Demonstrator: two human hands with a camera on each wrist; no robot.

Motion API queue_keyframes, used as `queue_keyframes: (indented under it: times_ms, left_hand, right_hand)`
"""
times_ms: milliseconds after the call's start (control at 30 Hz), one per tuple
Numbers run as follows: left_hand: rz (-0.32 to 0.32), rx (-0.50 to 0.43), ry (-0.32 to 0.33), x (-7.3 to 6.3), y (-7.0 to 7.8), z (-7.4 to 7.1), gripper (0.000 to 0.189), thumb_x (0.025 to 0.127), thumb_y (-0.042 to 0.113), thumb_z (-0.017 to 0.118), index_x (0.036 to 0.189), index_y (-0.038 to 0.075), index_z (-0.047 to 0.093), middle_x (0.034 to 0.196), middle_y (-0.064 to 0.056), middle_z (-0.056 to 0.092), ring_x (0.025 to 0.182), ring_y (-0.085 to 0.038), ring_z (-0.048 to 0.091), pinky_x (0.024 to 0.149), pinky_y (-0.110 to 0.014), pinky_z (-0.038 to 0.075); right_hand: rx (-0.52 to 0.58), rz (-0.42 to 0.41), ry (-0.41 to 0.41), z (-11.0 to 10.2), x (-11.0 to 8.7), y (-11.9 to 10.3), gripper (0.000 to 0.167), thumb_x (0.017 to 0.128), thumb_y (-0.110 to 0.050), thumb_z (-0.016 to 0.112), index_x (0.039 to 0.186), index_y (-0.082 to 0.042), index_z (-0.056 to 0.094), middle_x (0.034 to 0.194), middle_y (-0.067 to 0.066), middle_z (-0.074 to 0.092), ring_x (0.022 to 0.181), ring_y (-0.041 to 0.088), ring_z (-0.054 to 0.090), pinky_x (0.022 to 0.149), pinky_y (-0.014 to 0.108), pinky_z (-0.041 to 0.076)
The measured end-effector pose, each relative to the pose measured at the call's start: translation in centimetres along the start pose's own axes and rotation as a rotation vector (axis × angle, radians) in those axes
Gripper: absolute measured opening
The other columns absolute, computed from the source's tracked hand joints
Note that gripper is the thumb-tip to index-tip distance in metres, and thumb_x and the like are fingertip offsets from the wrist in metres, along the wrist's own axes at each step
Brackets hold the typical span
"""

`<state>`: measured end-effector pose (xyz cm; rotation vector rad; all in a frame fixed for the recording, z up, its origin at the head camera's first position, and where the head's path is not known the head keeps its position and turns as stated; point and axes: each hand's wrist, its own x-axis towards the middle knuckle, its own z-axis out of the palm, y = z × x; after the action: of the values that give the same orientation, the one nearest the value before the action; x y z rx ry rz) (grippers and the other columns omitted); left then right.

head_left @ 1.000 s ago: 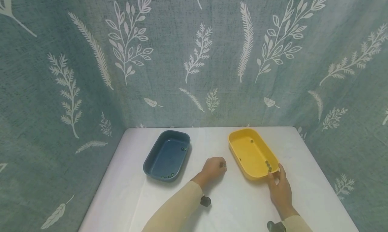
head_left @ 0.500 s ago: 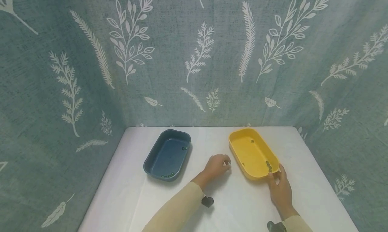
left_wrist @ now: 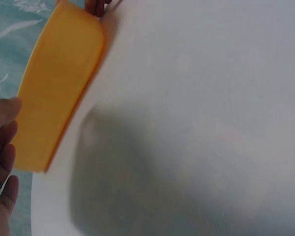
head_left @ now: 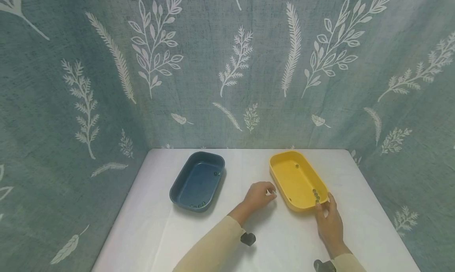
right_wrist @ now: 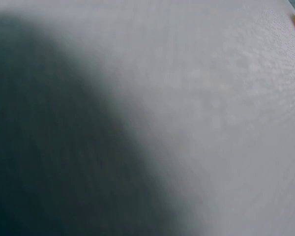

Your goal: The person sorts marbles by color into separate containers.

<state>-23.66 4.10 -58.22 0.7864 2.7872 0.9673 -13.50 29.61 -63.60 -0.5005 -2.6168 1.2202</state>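
My left hand is beside the left wall of the yellow tray, palm toward it. Its thumb and forefinger pinch what looks like a small green glass marble, mostly hidden by the fingertips. In the left wrist view the left fingers curl near the tray's outer wall. My right hand holds the tray's near right corner, thumb at the near end and fingers along the right side. Several small green marbles lie inside that tray, mostly by the near right corner.
A dark blue tray stands at the left of the white table, with several small green marbles in it. Patterned green cloth hangs behind and at both sides. The right wrist view shows mainly white tabletop.
My left hand has moved right, closer to the yellow tray, its fingers turning toward it. One marble in that tray has rolled along the left wall toward the near end. My right hand stays put.
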Motion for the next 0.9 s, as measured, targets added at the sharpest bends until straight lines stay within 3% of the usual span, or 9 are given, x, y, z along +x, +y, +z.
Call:
queue_keyframes:
  times_ms: [600, 900]
  left_hand:
    - [0.104, 0.034, 0.008, 0.7, 2.3, 1.1, 0.016, 0.086, 0.020, 0.073, 0.103, 0.019, 0.072, 0.086, 0.015, 0.064, 0.076, 0.002, 0.054, 0.068, -0.014, 0.044]
    - [0.112, 0.055, -0.020, 0.7, 3.7, 1.2, 0.016, 0.088, 0.023, 0.070, 0.104, 0.019, 0.073, 0.087, 0.015, 0.065, 0.077, 0.001, 0.055, 0.073, -0.016, 0.045]
  right_hand:
    - [0.012, -0.024, 0.009, 0.0, 0.2, 0.3, 0.073, 0.101, -0.051, 0.040, 0.158, -0.022, 0.004, 0.146, 0.027, 0.039, 0.134, 0.051, 0.029, 0.105, 0.069, 0.019]
    - [0.009, -0.015, 0.004, -0.2, 0.0, -0.1, 0.074, 0.101, -0.051, 0.038, 0.157, -0.020, 0.003, 0.147, 0.027, 0.037, 0.135, 0.051, 0.028, 0.106, 0.067, 0.019]
